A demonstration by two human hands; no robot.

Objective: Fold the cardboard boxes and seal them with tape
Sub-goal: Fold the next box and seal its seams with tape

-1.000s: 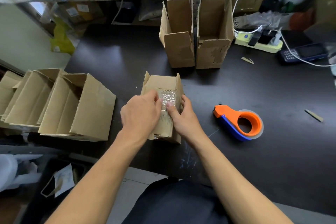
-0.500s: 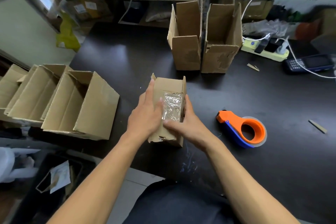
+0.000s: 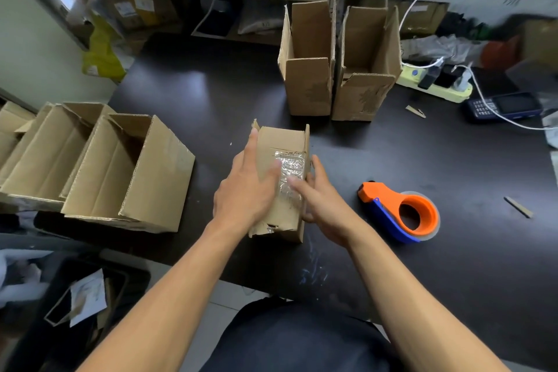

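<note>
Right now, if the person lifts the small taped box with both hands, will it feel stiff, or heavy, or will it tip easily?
The small taped box is probably light: thin cardboard. It may flex somewhat, since its near edge looks torn and crumpled. It lies on its long side on the table, so tipping seems unlikely. The left hand and right hand touch it with relaxed fingers.

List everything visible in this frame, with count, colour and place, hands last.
Taped box: 1, brown, table centre, between both hands.
Upright boxes: 2, brown, open tops, side by side at the back.
Boxes on their sides: at least 2, brown, left edge.
Tape dispenser: 1, orange and blue, right of the taped box.
Power strip: 1, pale yellow, back right.
Phone: 1, dark blue, far right.
Table: 1, black.
Left hand: flat on the box's left side.
Right hand: fingers on the tape.
</note>
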